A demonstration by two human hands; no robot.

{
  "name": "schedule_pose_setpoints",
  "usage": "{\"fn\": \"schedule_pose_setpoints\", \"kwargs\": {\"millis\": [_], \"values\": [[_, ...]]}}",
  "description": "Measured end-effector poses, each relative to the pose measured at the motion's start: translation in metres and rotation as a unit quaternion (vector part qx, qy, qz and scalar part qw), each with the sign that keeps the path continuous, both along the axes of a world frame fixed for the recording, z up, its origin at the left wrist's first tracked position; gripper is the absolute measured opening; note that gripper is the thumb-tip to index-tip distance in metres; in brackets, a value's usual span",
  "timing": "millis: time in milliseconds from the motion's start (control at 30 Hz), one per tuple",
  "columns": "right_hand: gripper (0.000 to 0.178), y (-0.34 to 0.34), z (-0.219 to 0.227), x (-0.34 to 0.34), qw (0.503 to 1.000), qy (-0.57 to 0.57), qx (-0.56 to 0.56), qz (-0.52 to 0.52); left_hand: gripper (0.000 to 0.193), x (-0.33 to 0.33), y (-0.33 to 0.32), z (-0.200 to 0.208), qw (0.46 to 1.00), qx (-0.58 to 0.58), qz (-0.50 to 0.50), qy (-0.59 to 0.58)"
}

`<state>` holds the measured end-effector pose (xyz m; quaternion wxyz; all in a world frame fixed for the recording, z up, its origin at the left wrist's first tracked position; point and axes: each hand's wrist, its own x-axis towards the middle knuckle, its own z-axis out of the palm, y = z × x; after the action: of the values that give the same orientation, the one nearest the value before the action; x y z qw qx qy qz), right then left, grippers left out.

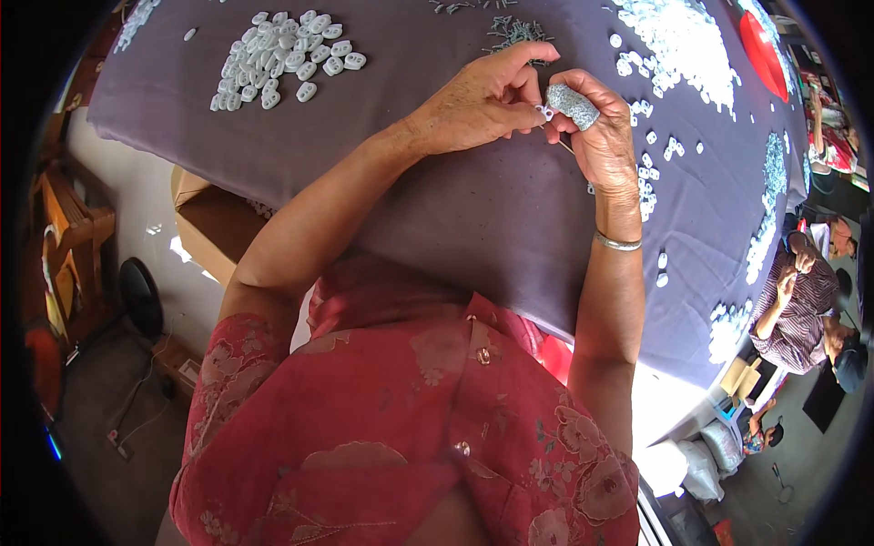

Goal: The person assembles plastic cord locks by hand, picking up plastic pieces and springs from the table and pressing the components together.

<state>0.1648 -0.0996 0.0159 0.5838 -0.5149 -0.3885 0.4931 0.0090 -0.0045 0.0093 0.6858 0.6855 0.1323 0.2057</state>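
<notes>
My left hand (475,102) is closed, its thumb and fingertips pinching a small white plastic piece with holes (544,113). Right beside it my right hand (603,136) is closed too, its fingertips meeting the same piece. A speckled silvery-grey wrap (573,107) sits at the right hand's thumb or finger; I cannot tell which digit it covers. Something thin and stick-like (566,143) shows below the right fingers, mostly hidden. Just beyond the hands lies a heap of small grey-green pins (519,36).
A purple-grey cloth (473,209) covers the table. White oval pieces (282,55) are heaped far left, and a larger white heap (678,45) lies far right near a red dish (763,56). A cardboard box (211,227) stands below the left edge. Another person (801,300) sits at right.
</notes>
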Motion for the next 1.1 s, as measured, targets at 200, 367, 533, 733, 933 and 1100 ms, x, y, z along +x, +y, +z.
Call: {"fn": "schedule_pose_setpoints", "kwargs": {"millis": [200,367,533,733,933,1100], "values": [[0.011,0.0003,-0.0004,-0.0014,1.000,-0.009,-0.004,-0.016,0.057,-0.0001,-0.0006,0.0001,1.000,0.009,-0.001,0.002],[0.009,0.0002,0.0005,-0.0026,1.000,0.004,0.010,-0.017,0.058,-0.0006,-0.0005,0.0015,1.000,0.007,-0.001,-0.003],[0.008,-0.0004,0.0007,-0.0027,1.000,0.002,0.016,-0.017,0.057,-0.0009,-0.0005,0.0026,1.000,0.007,-0.002,-0.007],[0.009,-0.0008,0.0010,-0.0027,1.000,-0.002,0.013,-0.013,0.055,0.0004,0.0010,-0.0017,1.000,0.018,-0.008,-0.015],[0.008,-0.0010,-0.0001,0.0000,0.999,-0.040,0.003,0.000,0.058,0.0002,-0.0005,-0.0034,1.000,0.004,-0.008,-0.009],[0.007,-0.0017,0.0002,0.0003,0.998,-0.060,-0.005,-0.004,0.056,0.0001,-0.0006,-0.0010,1.000,0.006,0.001,-0.008]]}}
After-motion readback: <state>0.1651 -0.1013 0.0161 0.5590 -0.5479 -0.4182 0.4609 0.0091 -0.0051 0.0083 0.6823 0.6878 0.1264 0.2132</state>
